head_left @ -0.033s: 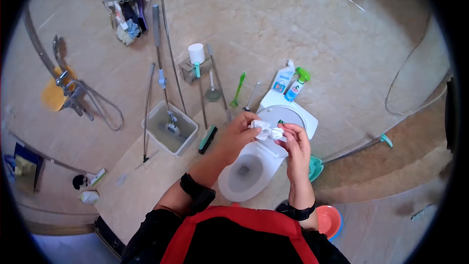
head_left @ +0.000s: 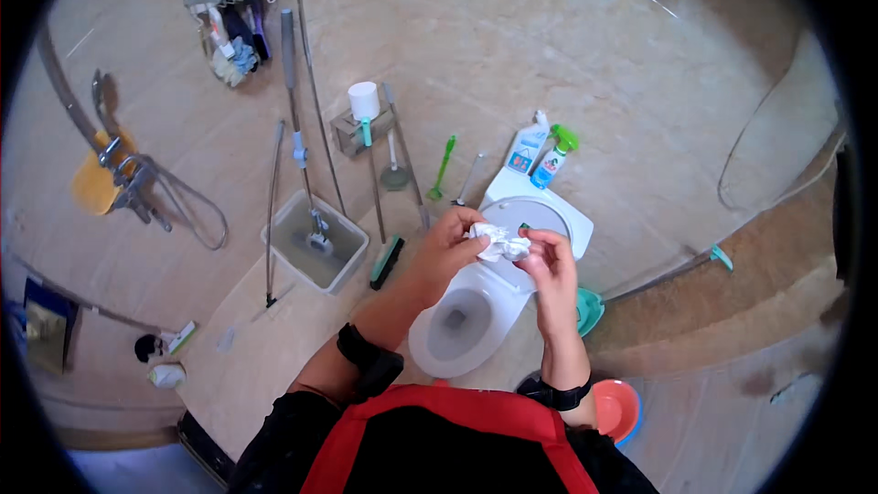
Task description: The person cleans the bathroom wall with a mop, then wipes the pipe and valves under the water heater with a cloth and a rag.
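Above the white toilet, my two hands hold a crumpled white wad between them. Whether it is tissue or thin plastic, I cannot make out. My left hand pinches its left side between thumb and fingers. On the other side, my right hand has its fingertips closed on the wad's right end. A small dark green bit shows by the right fingertips. The toilet lid is up, and the bowl lies below the hands.
A white cleaner bottle and a green-topped spray bottle stand on the tank. To the left are a grey bucket with a mop, a brush and a plunger. An orange basin sits at lower right.
The view has shifted very slightly. My right hand has moved a little to the left, closer against the wad; my left hand keeps its hold.
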Action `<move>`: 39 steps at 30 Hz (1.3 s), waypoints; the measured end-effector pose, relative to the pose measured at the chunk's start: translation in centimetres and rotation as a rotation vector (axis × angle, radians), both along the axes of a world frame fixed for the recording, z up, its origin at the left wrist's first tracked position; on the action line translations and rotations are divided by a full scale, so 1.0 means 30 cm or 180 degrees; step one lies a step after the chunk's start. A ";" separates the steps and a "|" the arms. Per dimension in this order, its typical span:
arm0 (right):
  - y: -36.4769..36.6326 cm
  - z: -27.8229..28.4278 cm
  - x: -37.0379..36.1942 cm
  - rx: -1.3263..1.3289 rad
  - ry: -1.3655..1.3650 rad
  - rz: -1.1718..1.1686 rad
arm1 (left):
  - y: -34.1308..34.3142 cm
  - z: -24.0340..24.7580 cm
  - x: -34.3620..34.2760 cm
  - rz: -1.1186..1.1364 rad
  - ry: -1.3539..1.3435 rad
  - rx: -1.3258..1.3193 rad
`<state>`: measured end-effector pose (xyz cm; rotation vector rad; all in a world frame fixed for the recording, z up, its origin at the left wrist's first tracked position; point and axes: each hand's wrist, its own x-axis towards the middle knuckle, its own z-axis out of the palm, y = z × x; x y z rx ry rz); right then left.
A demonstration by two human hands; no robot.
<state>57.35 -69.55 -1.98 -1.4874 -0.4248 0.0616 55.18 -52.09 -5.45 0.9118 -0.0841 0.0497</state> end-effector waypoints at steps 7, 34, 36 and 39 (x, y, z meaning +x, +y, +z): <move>0.356 -0.021 -0.072 -0.0590 -0.0609 -0.0433 | 0.323 0.016 -0.003 -0.0443 0.0115 -0.0571; 0.667 0.112 -0.086 -0.0648 -0.0658 -0.0848 | 0.721 0.136 -0.075 -0.1174 0.0124 0.1172; 0.659 0.119 -0.094 -0.0705 -0.0736 -0.0917 | 0.729 0.141 -0.080 -0.1273 0.0346 0.1348; 0.673 0.131 -0.123 -0.1333 -0.1435 -0.1222 | 0.706 0.153 -0.100 -0.0969 0.0605 0.1299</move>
